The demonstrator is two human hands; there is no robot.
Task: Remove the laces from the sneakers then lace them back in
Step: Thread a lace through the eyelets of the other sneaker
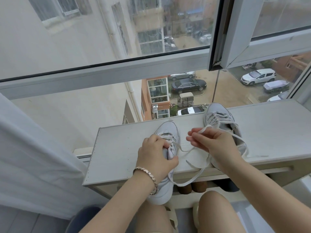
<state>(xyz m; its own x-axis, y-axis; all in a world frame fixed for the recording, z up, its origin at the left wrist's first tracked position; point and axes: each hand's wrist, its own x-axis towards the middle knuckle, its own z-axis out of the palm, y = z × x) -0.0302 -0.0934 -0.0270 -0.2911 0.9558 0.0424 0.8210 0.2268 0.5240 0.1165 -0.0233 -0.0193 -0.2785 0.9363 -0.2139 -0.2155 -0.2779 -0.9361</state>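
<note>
Two white sneakers stand on a white shelf top (121, 148) by the window. My left hand (155, 154) grips the tongue and upper of the near left sneaker (168, 132), whose heel hangs over the shelf's front edge. My right hand (211, 140) pinches that shoe's white lace (186, 150) and holds it up and to the right; the lace runs slack from the eyelets and loops down past the shelf edge. The right sneaker (217, 116) sits farther back, laced, partly hidden by my right hand, with a loose lace end trailing to its right.
A large window with an open sash (235, 39) rises right behind the shelf. A white curtain (30, 157) hangs at the left. Brown shoes (191, 187) sit on a lower shelf. My knees (213, 204) are just below the shelf's front edge.
</note>
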